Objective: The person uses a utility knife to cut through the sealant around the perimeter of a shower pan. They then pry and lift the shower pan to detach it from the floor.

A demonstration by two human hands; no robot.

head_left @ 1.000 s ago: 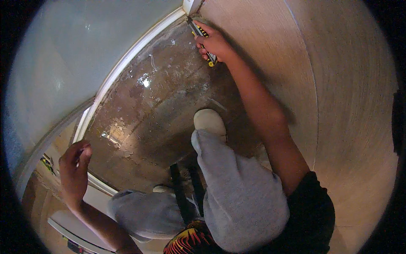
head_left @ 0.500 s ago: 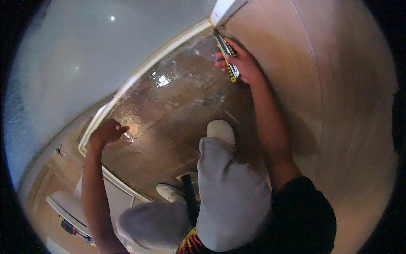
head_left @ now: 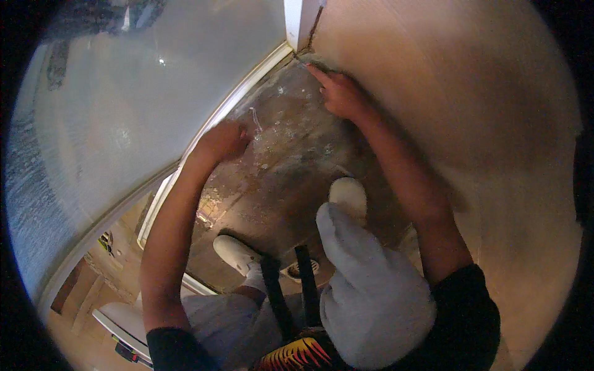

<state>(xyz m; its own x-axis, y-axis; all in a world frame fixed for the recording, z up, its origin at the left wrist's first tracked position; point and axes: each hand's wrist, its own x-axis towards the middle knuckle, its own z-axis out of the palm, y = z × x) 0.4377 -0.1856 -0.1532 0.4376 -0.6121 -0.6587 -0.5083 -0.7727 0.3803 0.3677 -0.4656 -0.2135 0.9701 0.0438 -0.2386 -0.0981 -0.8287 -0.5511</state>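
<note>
In my right hand [head_left: 339, 96] is a utility knife [head_left: 301, 60], mostly covered by the fingers. The index finger stretches along it, and the thin tip meets the corner where the white bottom rail [head_left: 238, 89] runs up to a white upright post [head_left: 297, 28] and the tan wall. My left hand [head_left: 224, 141] is curled beside the rail, low over the wet brown floor [head_left: 284, 136]; what its fingers hold, if anything, is hidden. A thin whitish strand [head_left: 254, 117] lies just beyond those fingers.
A large glass panel [head_left: 154, 86] rises along the left above the rail. The tan wall [head_left: 495, 123] closes in the right. My light shoes [head_left: 348, 196] stand near a round drain [head_left: 309, 268], with black straps hanging over it. A yellow-black object [head_left: 106, 242] lies outside, at left.
My left hand has moved forward and right along the rail. The right hand has turned, pressing a finger along the knife, its tip now down in the corner. My view and feet have shifted.
</note>
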